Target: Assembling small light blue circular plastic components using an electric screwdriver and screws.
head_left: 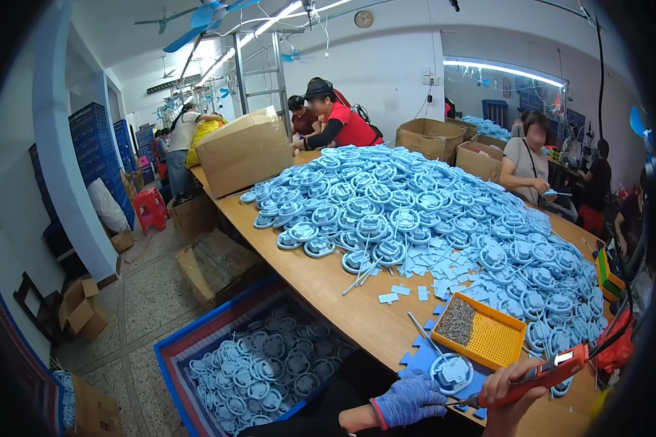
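- One round light-blue plastic part (452, 373) lies at the near table edge, just in front of the yellow screw tray (488, 342); the gloved left hand (410, 399) rests its curled fingers beside it, and the bare right hand (509, 397) grips an orange electric screwdriver (543, 377).
- Behind the tray, a huge heap of blue parts (430, 211) looks undone; the blue crate (219, 349) left of it on the floor is part-filled, so most work seems left.
- Far beyond the tray stand plain brown cardboard boxes (246, 149); no labels are legible.

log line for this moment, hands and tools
left hand: gloved, steadying round blue part | right hand: gripping red electric screwdriver | yellow screw tray: beside
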